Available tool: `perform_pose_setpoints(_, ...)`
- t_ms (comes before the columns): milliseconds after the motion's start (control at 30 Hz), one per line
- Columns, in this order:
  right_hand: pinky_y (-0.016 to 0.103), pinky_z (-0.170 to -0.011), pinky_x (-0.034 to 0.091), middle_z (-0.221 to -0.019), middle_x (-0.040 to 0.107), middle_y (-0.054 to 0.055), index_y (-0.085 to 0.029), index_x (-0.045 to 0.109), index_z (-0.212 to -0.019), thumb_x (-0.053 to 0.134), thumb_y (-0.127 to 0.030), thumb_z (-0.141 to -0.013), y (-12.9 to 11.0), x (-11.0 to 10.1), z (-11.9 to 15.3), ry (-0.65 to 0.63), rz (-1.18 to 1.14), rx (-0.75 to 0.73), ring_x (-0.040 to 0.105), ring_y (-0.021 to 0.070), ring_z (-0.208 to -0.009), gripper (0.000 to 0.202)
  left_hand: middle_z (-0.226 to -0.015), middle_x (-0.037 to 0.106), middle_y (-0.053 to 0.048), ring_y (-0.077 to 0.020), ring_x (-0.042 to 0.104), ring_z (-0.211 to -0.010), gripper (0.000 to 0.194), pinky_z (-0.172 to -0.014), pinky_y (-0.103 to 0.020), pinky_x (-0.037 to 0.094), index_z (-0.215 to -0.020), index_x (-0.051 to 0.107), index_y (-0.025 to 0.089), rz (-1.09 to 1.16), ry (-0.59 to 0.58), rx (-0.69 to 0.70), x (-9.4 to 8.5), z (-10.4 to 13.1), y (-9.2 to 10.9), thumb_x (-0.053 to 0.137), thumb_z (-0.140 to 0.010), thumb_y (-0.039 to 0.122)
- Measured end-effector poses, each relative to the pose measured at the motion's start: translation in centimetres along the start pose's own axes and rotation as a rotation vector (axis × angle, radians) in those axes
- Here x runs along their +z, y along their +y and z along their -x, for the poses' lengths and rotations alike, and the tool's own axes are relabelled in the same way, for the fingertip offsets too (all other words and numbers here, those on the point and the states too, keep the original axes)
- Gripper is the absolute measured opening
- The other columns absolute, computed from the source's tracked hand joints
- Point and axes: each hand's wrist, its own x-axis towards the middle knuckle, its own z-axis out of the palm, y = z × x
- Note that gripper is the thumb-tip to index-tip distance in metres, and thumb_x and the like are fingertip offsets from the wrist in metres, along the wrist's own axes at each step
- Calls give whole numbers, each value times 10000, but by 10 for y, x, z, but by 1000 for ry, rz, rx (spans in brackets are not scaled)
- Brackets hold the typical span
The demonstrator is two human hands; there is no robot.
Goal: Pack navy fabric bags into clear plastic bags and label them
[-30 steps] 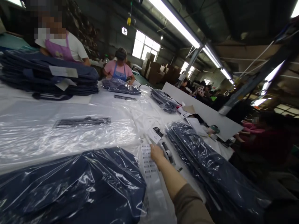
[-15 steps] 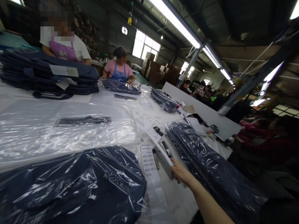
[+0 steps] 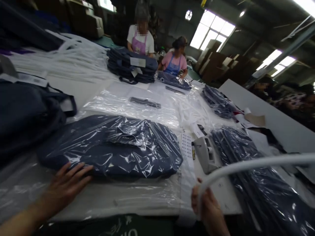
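A dark navy bag [image 3: 137,157] in clear plastic lies across the table in front of me. My left hand [image 3: 71,183] rests at its near left edge, fingers stretched out and slightly apart. At the lower right, my right hand [image 3: 209,206] is closed around a long white flexible tube or strip [image 3: 246,166]. The strip curves up from the hand and runs out past the right side of the view. Beyond that hand stand a light grey dispenser-like device [image 3: 205,152] and a sheet of barcode labels [image 3: 186,147].
To the right lies a stack of plastic-wrapped navy bags [image 3: 261,177]. Unwrapped bags [image 3: 31,111] crowd the left, with loose white strips [image 3: 66,59] behind. Clear plastic bags [image 3: 110,103] cover the middle. Two co-workers stand at the far side near a stack of navy bags [image 3: 145,70].
The view has swung left. My right hand has drawn the white strip toward me, off the others. My left hand has come into view at the wrapped bag, which now shows whole.
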Motion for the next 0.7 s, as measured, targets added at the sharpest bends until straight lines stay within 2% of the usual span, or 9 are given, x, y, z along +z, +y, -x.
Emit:
perform_pose_setpoints(100,224,-495,415,-775,543,-9,-251,547,-1183,557,-577,-817,16,83,-20,-573,306,119,477,104,-565,490,-1223,639,1,-239,529,-1198,344,-1130,-456,280,-909,718,302,-40,-77,116,-2,-12,-12,437,-816,126)
perform_pose_setpoints(200,242,-681,462,-857,619,2,-263,628,-1143,536,-351,-867,37,135,-25,-1005,674,-36,569,137,-743,305,-1026,703,-71,-279,598,-1061,219,-1059,-429,391,-824,747,277,127,-32,-35,-19,-24,-3,541,-777,219)
perform_pose_setpoints(267,281,-820,448,-932,653,21,-273,659,-1130,557,-247,-849,57,150,-27,-1164,894,-184,591,181,-886,300,-879,697,-81,-265,623,-921,88,-956,-368,476,-751,741,254,315,-9,-236,-32,-22,12,665,-728,292)
perform_pose_setpoints(300,308,-855,440,-947,659,36,-277,666,-1129,573,-247,-846,67,153,-29,-1195,1004,-248,592,206,-922,299,-809,681,-72,-239,624,-826,80,-857,-322,519,-739,731,237,437,-16,-394,-37,-18,20,724,-694,303)
perform_pose_setpoints(367,360,-877,431,-951,660,61,-298,668,-1135,591,-302,-855,88,153,-31,-1164,1211,-354,587,245,-946,291,-724,645,-48,-184,596,-660,150,-642,-247,536,-764,705,192,775,18,-856,-40,-7,36,790,-651,241)
perform_pose_setpoints(433,383,-874,429,-975,654,74,-324,659,-1147,599,-312,-854,105,146,-33,-1070,1319,-412,583,261,-962,299,-713,630,-36,-149,585,-588,153,-533,-210,514,-801,668,144,1167,211,-1359,-36,6,48,756,-681,109)
perform_pose_setpoints(500,366,-848,439,-988,651,78,-327,648,-1160,607,-232,-834,116,137,-35,-988,1330,-441,586,252,-958,342,-759,632,-36,-127,612,-617,124,-551,-190,526,-804,625,126,1427,475,-1643,-27,14,54,652,-752,16)
perform_pose_setpoints(567,342,-817,448,-977,650,75,-314,643,-1164,591,-153,-814,123,127,-37,-948,1308,-487,593,236,-931,388,-805,634,-37,-113,629,-659,124,-570,-179,531,-802,595,133,1531,617,-1685,-18,13,56,566,-820,14)
perform_pose_setpoints(700,328,-768,469,-931,650,73,-290,628,-1179,518,-148,-858,131,113,-46,-955,1271,-619,609,221,-869,369,-657,558,-3,-82,506,-472,112,-432,-185,459,-785,579,141,1698,682,-1589,-6,-3,48,531,-884,118)
